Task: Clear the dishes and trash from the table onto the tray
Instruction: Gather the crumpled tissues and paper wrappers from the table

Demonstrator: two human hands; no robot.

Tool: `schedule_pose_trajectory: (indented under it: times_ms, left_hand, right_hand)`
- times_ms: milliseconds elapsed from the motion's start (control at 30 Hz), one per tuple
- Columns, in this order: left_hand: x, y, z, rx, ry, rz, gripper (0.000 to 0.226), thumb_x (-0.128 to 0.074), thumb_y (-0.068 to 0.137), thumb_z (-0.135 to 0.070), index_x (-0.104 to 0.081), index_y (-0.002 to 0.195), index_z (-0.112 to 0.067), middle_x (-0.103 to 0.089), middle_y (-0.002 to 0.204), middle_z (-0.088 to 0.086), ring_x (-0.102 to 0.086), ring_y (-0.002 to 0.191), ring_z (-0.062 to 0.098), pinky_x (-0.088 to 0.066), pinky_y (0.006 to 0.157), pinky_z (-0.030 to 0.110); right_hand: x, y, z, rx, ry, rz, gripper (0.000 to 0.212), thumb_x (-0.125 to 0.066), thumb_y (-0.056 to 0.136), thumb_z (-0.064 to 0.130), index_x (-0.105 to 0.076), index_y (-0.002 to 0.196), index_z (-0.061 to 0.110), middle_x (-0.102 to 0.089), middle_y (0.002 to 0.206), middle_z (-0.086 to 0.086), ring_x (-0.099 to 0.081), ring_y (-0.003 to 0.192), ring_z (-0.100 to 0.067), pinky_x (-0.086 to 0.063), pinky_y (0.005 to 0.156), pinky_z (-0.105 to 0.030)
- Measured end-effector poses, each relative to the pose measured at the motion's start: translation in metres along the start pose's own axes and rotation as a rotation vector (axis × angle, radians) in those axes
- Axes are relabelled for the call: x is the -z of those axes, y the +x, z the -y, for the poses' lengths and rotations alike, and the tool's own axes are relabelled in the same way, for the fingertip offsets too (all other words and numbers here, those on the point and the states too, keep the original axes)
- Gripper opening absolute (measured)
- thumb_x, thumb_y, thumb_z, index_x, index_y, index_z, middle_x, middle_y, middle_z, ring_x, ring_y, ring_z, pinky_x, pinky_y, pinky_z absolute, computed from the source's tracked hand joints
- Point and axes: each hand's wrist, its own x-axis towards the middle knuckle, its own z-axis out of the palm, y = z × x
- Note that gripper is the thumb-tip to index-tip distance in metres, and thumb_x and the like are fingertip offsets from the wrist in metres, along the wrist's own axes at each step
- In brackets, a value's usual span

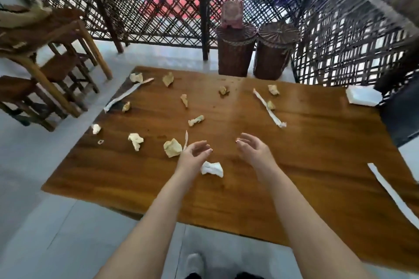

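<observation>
Table point(260, 172): wood, smooth, varnished to a soft gloss, with a pale band of glare toward 12 o'clock. Wads point(172, 147) and strips point(268, 108) scattered on it: paper, matt, creased, mostly cream; the white wad point(212, 168) toward 6 o'clock looks softer, like tissue. Stools point(235, 56) at 12 o'clock: rough woven cane tops; floor point(45, 222): smooth, matt grey.

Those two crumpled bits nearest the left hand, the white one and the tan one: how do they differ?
The white wad is clean white; the tan wad looks yellowish. The white wad lies nearer the person, beside the left hand at its wrist; the tan wad lies farther left. Both are crumpled paper on the table, unheld.
</observation>
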Motion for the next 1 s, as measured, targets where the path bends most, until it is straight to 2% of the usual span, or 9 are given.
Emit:
schedule_pose_trajectory:
  times_ms: [133,233,267,367,433,500,633,833,1000]
  left_hand:
    - [0.019,0.027,0.015,0.048,0.084,0.089,0.020,-0.065,0.090,-0.021,-0.064,0.110,-0.023,-0.066,0.111,-0.003,-0.061,0.105,0.011,-0.049,0.084,0.019]
    - [0.022,0.046,0.031,0.019,0.262,0.187,0.034,-0.068,0.088,-0.024,-0.064,0.120,-0.013,-0.066,0.114,0.001,-0.061,0.105,0.012,-0.046,0.075,0.012]
    - [0.021,0.054,0.038,-0.011,0.367,0.196,0.039,-0.068,0.087,-0.025,-0.062,0.124,-0.012,-0.065,0.117,0.003,-0.060,0.108,0.014,-0.046,0.077,0.014]
    - [0.015,0.077,0.055,-0.123,0.749,0.189,0.047,-0.068,0.087,-0.029,-0.058,0.129,-0.012,-0.055,0.134,0.006,-0.052,0.121,0.020,-0.043,0.097,0.026]
    - [0.012,0.085,0.064,-0.182,0.863,0.225,0.049,-0.068,0.087,-0.031,-0.057,0.131,-0.014,-0.051,0.139,0.006,-0.044,0.128,0.021,-0.035,0.106,0.029]
    - [0.011,0.088,0.074,-0.229,0.924,0.278,0.050,-0.067,0.087,-0.035,-0.056,0.133,-0.018,-0.050,0.140,0.002,-0.038,0.130,0.021,-0.031,0.107,0.032]
    - [0.011,0.100,0.090,-0.293,1.108,0.353,0.052,-0.063,0.088,-0.040,-0.052,0.136,-0.024,-0.047,0.142,-0.002,-0.031,0.133,0.022,-0.031,0.107,0.035]
    - [0.008,0.104,0.096,-0.349,1.321,0.362,0.047,-0.059,0.090,-0.040,-0.054,0.135,-0.028,-0.051,0.132,-0.001,-0.040,0.122,0.024,-0.034,0.094,0.033]
    - [0.009,0.106,0.099,-0.322,1.266,0.358,0.040,-0.063,0.088,-0.036,-0.063,0.126,-0.022,-0.054,0.119,0.001,-0.042,0.110,0.024,-0.035,0.089,0.029]
  right_hand:
    - [-0.020,0.000,-0.014,-0.051,0.023,-0.112,0.028,-0.057,0.094,0.032,-0.056,0.121,0.025,-0.062,0.114,0.007,-0.059,0.098,-0.004,-0.051,0.088,-0.029]
    - [-0.030,0.003,-0.025,-0.081,0.058,-0.192,0.020,-0.051,0.096,0.034,-0.058,0.114,0.025,-0.065,0.110,0.006,-0.060,0.101,-0.009,-0.049,0.087,-0.027]
    - [-0.033,0.005,-0.028,-0.090,0.072,-0.210,0.022,-0.051,0.097,0.034,-0.059,0.114,0.023,-0.066,0.106,0.007,-0.060,0.100,-0.009,-0.048,0.087,-0.025]
    - [-0.039,0.012,-0.040,-0.137,0.086,-0.257,0.022,-0.050,0.097,0.037,-0.062,0.108,0.022,-0.067,0.100,0.008,-0.061,0.096,-0.007,-0.048,0.090,-0.027]
    - [-0.042,0.015,-0.047,-0.165,0.108,-0.278,0.016,-0.050,0.097,0.036,-0.062,0.102,0.026,-0.068,0.099,0.008,-0.061,0.093,-0.006,-0.048,0.088,-0.027]
    - [-0.045,0.019,-0.052,-0.194,0.148,-0.297,0.016,-0.050,0.097,0.034,-0.061,0.102,0.024,-0.068,0.100,0.006,-0.061,0.090,-0.005,-0.049,0.083,-0.024]
    - [-0.054,0.031,-0.059,-0.221,0.163,-0.306,0.015,-0.050,0.097,0.035,-0.061,0.093,0.026,-0.068,0.098,0.007,-0.061,0.092,-0.008,-0.048,0.085,-0.030]
    - [-0.059,0.043,-0.062,-0.239,0.143,-0.280,0.014,-0.049,0.097,0.038,-0.061,0.097,0.029,-0.068,0.103,0.006,-0.061,0.101,-0.009,-0.049,0.088,-0.029]
    - [-0.053,0.046,-0.063,-0.270,0.158,-0.315,0.017,-0.047,0.098,0.039,-0.060,0.094,0.029,-0.068,0.101,0.007,-0.062,0.101,-0.009,-0.050,0.088,-0.029]
